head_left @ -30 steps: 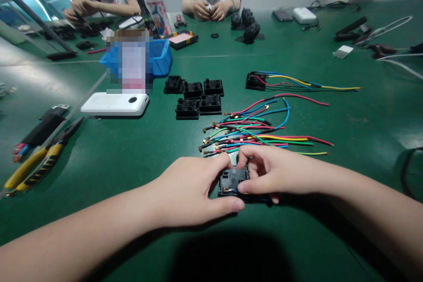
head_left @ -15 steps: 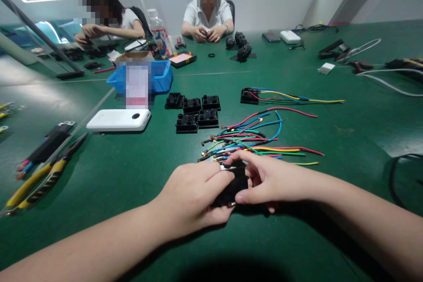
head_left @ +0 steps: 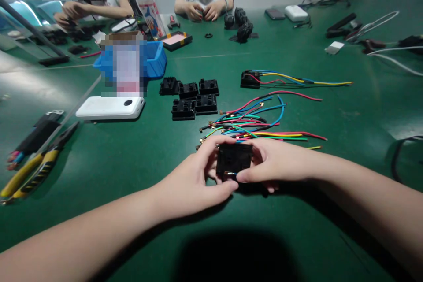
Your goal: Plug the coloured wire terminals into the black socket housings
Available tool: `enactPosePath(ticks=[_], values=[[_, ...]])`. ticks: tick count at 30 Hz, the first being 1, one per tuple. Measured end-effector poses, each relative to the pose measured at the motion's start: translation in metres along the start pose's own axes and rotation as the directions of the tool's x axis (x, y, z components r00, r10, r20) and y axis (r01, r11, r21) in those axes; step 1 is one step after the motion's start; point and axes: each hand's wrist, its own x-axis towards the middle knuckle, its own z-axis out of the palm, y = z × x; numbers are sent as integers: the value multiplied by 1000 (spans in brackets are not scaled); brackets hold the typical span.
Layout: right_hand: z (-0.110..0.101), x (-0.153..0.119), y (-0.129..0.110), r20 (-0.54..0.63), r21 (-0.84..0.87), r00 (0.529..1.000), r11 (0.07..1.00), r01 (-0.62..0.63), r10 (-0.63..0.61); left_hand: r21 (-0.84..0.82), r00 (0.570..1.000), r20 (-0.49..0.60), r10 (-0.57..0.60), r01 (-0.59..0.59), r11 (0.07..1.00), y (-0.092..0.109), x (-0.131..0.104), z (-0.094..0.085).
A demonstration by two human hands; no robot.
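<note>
Between my two hands is a black plastic socket housing (head_left: 234,157), with a small metal terminal and a bit of blue wire at its near edge. My left hand (head_left: 201,172) grips the housing from the left, fingers around the far side and thumb along the near edge. From the right, my right hand (head_left: 264,165) holds it too, thumb by the terminal; some fingers are hidden beneath. Just beyond lie loose coloured wires (head_left: 251,125) with brass terminals. Several similar black housings (head_left: 183,109) sit to their left. Another housing (head_left: 250,79) has wires attached.
Yellow-handled pliers (head_left: 39,167) and a black-sleeved wire bundle (head_left: 36,134) lie at left. A white power bank (head_left: 110,108) stands before a blue bin (head_left: 157,59). Two co-workers sit across the table, one person's hands (head_left: 205,11) at the far edge. Cables (head_left: 380,31) lie far right.
My left fingers have moved off the top of the housing to its left and far edges, so its face shows now. The view has tipped downward slightly.
</note>
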Motion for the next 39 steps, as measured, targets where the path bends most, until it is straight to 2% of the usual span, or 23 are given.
enactPosePath(ticks=[3, 6, 13, 17, 24, 32, 39], values=[[0, 1, -1, 11, 11, 1000, 1000, -2, 2, -288, 995, 65, -80, 95, 953, 3, 2, -2], [-1, 1, 0, 32, 32, 999, 999, 2, -3, -383, 987, 62, -147, 159, 910, 3, 3, -3], [1, -3, -1, -23, 10, 995, 996, -93, 93, -417, 971, 39, -235, 230, 879, 1, 6, -4], [2, -5, -3, -31, -4, 996, 996, -87, 87, -417, 965, 19, -261, 244, 875, 0, 6, -3], [2, -4, -1, -33, -14, 995, 996, -92, 92, -414, 966, 26, -259, 246, 877, 0, 5, -1], [11, -4, -10, -122, -31, 985, 991, -130, 125, -409, 967, 6, -256, 236, 882, -1, 5, 0], [6, -1, -3, -76, -22, 990, 992, -120, 118, -391, 970, -4, -243, 222, 893, 0, 4, 1]])
